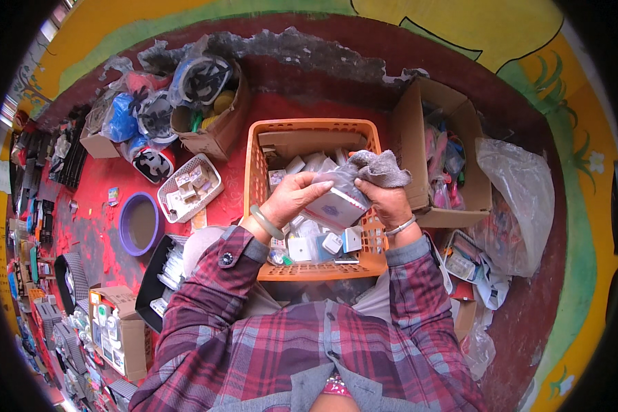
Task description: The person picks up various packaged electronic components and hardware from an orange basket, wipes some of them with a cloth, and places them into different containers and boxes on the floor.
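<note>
Over an orange plastic basket [314, 272], my left hand [288, 203] pinches the edge of a clear plastic bag with a flat white packet [334, 208] inside. The packet tilts, its face toward me. My right hand [389, 204] closes on the bag's other side and also grips a crumpled grey cloth [383, 169], which hangs over its fingers. Below both hands, the basket holds several small white boxes [333, 242] and other bagged packets. A piece of cardboard [302, 142] leans at its far inner wall.
Open cardboard boxes of bagged goods stand far left [209, 137] and right [443, 218]. To the left are a white basket [198, 176] of small boxes, a purple basin [122, 226] of murky water and a black tray [146, 288]. A clear plastic sheet [522, 192] lies right.
</note>
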`<state>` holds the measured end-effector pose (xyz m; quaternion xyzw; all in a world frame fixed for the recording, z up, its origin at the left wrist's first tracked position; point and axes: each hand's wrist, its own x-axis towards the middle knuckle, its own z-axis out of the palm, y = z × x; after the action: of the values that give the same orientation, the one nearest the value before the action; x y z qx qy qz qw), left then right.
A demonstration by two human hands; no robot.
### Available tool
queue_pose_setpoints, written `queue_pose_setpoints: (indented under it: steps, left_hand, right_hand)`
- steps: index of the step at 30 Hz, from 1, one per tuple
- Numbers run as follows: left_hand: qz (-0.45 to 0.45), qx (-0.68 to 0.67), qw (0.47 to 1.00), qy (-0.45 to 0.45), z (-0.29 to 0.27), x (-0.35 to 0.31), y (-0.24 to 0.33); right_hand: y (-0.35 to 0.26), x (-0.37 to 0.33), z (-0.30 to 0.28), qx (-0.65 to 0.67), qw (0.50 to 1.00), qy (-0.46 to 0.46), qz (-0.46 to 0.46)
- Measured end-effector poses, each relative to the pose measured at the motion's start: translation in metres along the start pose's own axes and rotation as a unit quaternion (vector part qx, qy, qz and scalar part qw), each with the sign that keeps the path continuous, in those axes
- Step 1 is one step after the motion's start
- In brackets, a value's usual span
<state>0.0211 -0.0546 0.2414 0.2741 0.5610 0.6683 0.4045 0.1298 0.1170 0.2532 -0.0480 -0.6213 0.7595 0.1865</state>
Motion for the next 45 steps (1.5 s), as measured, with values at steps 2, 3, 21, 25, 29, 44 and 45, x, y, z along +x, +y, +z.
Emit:
queue_pose_setpoints:
  steps: [2, 3, 21, 25, 29, 44, 45]
  left_hand:
    - [-0.016, 0.009, 1.000, 0.003, -0.008, 0.002, -0.009]
    - [-0.023, 0.014, 1.000, 0.003, -0.011, 0.003, -0.010]
    - [0.028, -0.037, 0.997, -0.062, -0.021, 0.010, -0.047]
    - [-0.051, -0.128, 0.988, -0.073, -0.013, 0.005, -0.033]
    - [-0.077, -0.133, 0.984, -0.091, -0.010, 0.002, -0.027]
    - [-0.079, 0.062, 0.992, -0.079, -0.006, -0.006, 0.003]
    - [-0.067, 0.093, 0.990, -0.079, -0.006, -0.007, 0.007]
  right_hand:
    - [-0.001, -0.001, 0.001, 0.012, 1.000, -0.003, 0.013]
    - [-0.003, -0.001, 0.001, 0.022, 0.999, -0.001, 0.031]
    - [0.003, -0.018, 0.023, -0.542, 0.790, -0.265, -0.108]
    - [-0.006, 0.000, -0.012, -0.133, 0.948, -0.286, 0.041]
    - [0.000, -0.007, 0.011, -0.039, 0.990, -0.064, 0.121]
    - [0.016, -0.017, 0.040, -0.435, 0.900, -0.002, -0.021]
    - [0.016, -0.016, 0.040, -0.404, 0.915, 0.009, -0.012]
